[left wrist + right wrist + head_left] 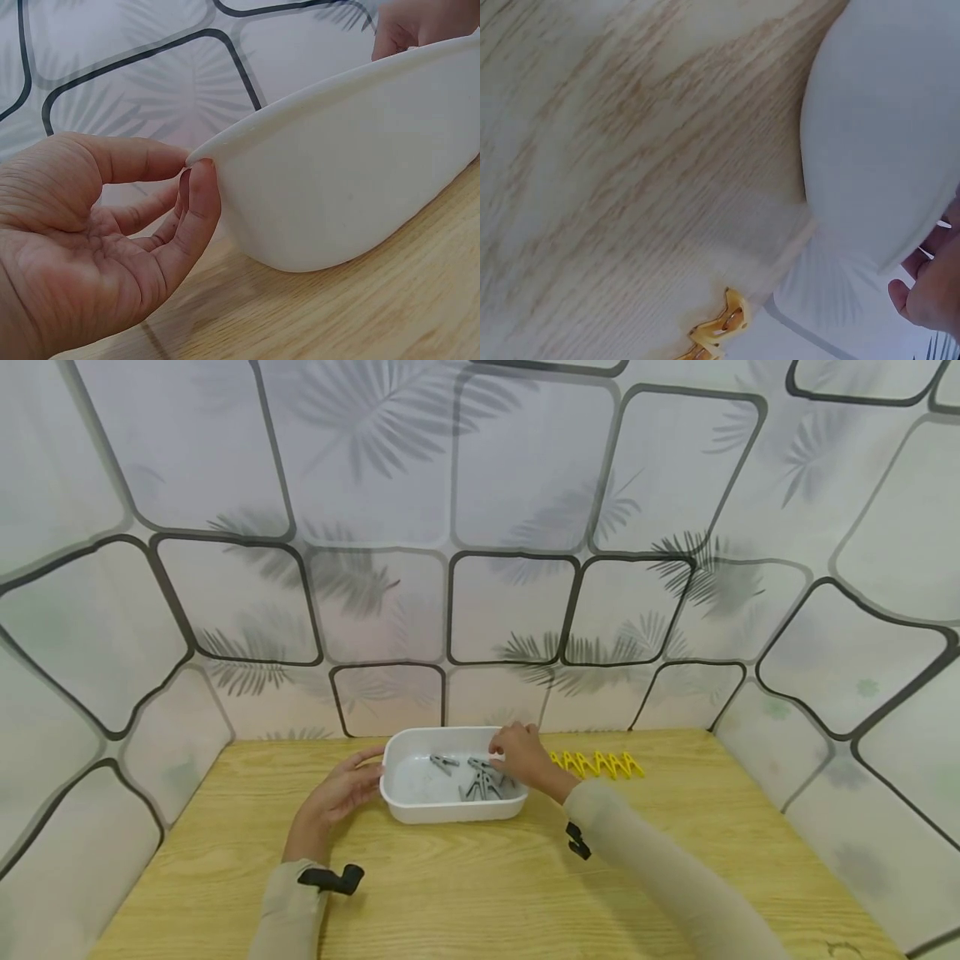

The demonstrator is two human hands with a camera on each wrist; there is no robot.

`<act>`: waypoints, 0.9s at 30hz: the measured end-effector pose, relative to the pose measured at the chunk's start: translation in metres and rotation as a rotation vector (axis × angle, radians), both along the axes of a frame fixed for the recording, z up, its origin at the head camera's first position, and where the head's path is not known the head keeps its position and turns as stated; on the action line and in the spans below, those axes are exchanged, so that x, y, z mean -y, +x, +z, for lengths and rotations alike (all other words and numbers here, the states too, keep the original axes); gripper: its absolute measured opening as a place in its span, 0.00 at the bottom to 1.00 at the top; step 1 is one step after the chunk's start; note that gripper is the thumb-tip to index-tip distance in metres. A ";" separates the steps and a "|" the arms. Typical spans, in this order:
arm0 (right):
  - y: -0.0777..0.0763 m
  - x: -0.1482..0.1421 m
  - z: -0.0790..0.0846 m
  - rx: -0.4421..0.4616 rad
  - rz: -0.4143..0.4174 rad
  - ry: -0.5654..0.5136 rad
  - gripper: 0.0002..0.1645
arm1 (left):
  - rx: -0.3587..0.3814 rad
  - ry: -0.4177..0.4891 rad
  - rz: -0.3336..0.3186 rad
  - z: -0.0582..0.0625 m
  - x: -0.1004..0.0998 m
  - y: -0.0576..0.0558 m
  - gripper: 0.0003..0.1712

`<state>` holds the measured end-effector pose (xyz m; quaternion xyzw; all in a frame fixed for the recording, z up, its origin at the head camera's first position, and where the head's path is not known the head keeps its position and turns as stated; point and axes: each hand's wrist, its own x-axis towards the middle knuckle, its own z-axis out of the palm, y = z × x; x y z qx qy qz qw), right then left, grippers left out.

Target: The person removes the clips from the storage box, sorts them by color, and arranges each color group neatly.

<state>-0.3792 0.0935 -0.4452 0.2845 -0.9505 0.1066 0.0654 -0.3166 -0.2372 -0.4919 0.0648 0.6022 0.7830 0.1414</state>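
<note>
On the tabletop (450, 893), left to right: left hand (347, 791), fingers pinching the rim of a white basin (457, 813); gray clips (482, 786) inside, mostly rightward; right hand (527, 757) over the right end, fingers curled, cannot tell if gripping; yellow clips (597, 765) in a row.

Left hand (345, 791) pinching at the fingertips. Right hand (523, 757) back-up, fingers bent downward. Both forearms (660, 868) angle inward.
</note>
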 end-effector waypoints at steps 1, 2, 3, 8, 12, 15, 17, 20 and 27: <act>0.000 0.001 -0.001 0.001 0.002 0.021 0.06 | 0.000 -0.001 0.002 0.000 0.000 0.000 0.31; 0.001 0.002 -0.002 0.005 0.004 0.039 0.07 | 0.001 -0.001 0.005 0.000 -0.001 0.000 0.31; 0.001 0.003 -0.003 0.010 0.004 0.054 0.07 | 0.001 -0.001 0.007 0.000 -0.001 0.001 0.32; 0.001 0.006 -0.008 0.022 0.003 0.074 0.06 | -0.002 -0.004 0.008 0.000 -0.001 0.002 0.32; 0.000 0.009 -0.011 -0.009 0.001 0.105 0.05 | 0.001 0.001 0.007 0.001 -0.001 0.001 0.31; 0.000 0.009 -0.011 -0.033 0.007 0.119 0.03 | 0.004 0.003 0.011 0.001 -0.001 0.001 0.31; 0.001 0.010 -0.010 -0.044 0.016 0.119 0.05 | 0.005 0.004 0.010 0.002 -0.001 0.001 0.31; 0.002 0.010 -0.010 -0.055 0.028 0.123 0.10 | 0.010 0.005 0.005 0.001 0.000 0.002 0.31; 0.004 0.009 -0.012 -0.115 0.041 0.128 0.15 | 0.009 0.023 0.005 -0.002 0.000 0.000 0.30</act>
